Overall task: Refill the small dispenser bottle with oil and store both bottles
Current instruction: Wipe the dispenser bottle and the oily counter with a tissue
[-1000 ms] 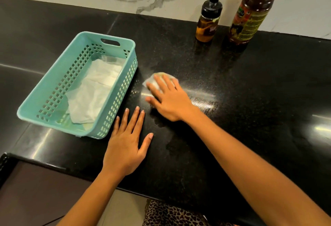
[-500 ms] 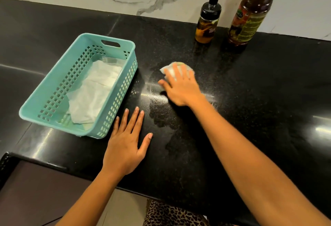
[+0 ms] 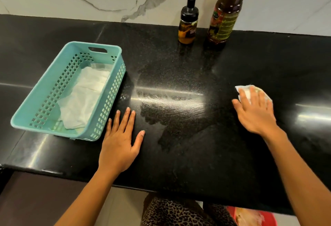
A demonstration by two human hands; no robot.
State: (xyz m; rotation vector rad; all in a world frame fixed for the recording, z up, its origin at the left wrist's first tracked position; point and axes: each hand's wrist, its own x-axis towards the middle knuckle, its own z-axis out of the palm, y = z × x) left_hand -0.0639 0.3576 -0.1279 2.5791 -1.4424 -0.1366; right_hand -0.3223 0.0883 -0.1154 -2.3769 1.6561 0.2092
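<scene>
Black counter (image 3: 179, 163): small dispenser bottle (image 3: 187, 28) at 12 o'clock, probably slick glass, best gripped round its body. Right hand (image 3: 254, 112) presses tissue (image 3: 244, 90) with flat fingers; left hand (image 3: 120, 145) lies spread.

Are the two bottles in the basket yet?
No, the small dispenser bottle and large oil bottle stand on the counter, outside the basket.

Two bottles: small dispenser bottle (image 3: 187, 26), large oil bottle (image 3: 224, 19). One teal basket (image 3: 43, 80). Two tissues: basket tissue (image 3: 86, 98), wiping tissue (image 3: 245, 91). Two hands: left hand (image 3: 118, 146), right hand (image 3: 256, 114). One tabletop (image 3: 197, 154).
</scene>
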